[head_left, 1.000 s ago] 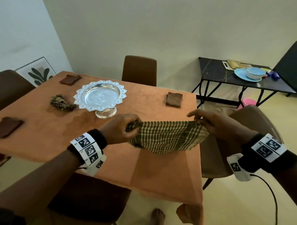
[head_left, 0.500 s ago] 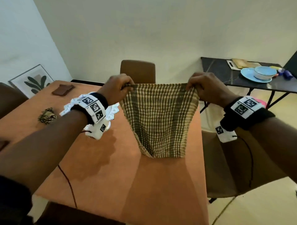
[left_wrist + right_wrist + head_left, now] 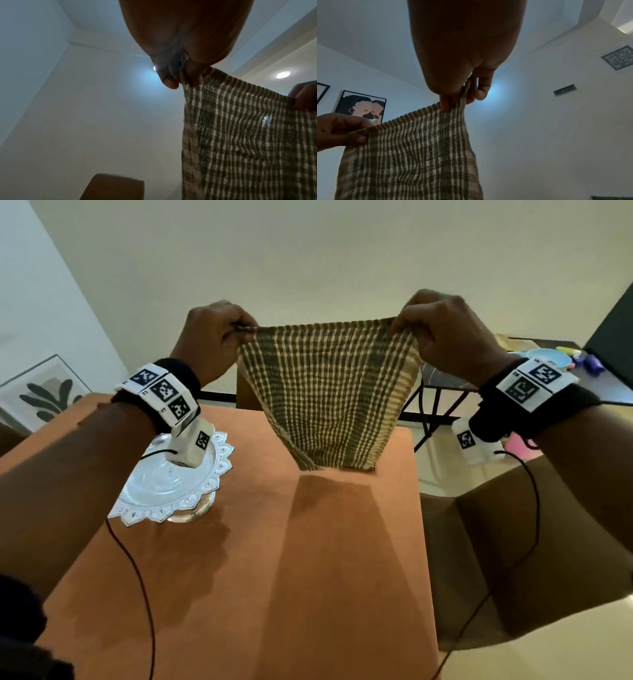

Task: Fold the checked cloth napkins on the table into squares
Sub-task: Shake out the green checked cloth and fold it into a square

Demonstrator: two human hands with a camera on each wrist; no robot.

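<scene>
A green-and-cream checked napkin (image 3: 329,392) hangs open in the air above the far part of the orange table (image 3: 325,559). My left hand (image 3: 219,337) pinches its top left corner, and my right hand (image 3: 442,333) pinches the top right corner. The top edge is stretched taut between them; the lower edge hangs just over the tabletop. In the left wrist view the left hand (image 3: 181,75) pinches the napkin (image 3: 248,142) corner between thumb and fingers. In the right wrist view the right hand (image 3: 458,97) pinches the napkin (image 3: 412,155) the same way.
A silver pedestal dish (image 3: 171,484) stands on the table under my left wrist. A brown chair back (image 3: 246,392) stands behind the table, another chair (image 3: 513,542) at the right. A black side table (image 3: 613,392) with dishes stands at the far right.
Both hands have lifted the napkin from a low sagging hold near the table to head height, so it now hangs open full length. The head view has tilted up.
</scene>
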